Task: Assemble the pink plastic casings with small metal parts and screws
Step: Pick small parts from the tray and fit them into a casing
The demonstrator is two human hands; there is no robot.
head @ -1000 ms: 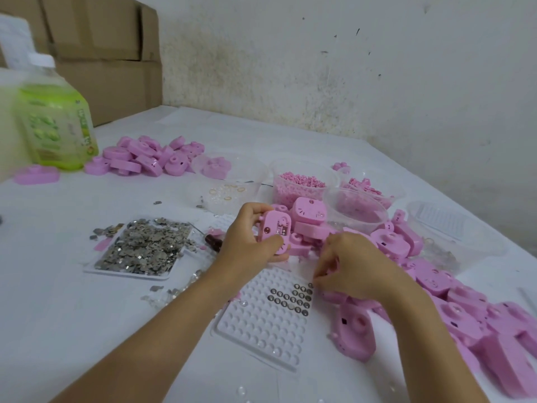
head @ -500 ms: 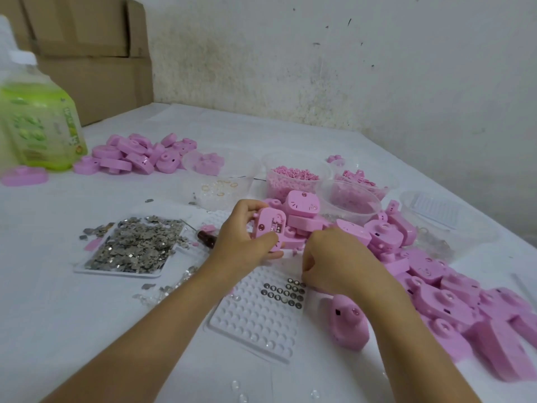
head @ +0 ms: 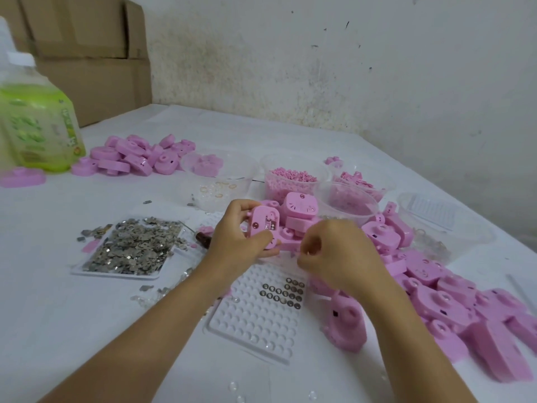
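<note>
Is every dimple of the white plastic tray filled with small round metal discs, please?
No, the small round metal discs sit only in a cluster near the white plastic tray's far right corner; most dimples hold none.

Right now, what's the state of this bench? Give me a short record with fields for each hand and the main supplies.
Left hand: grips a pink casing, its inside facing the camera
Right hand: fingers curled beside that casing; any held part is hidden
Metal bits: heaped on a flat tray left of the hands
Dimpled tray: below the hands, round metal discs in its far right corner
Loose casings: piled along the right
Bottle: green, far left
</note>
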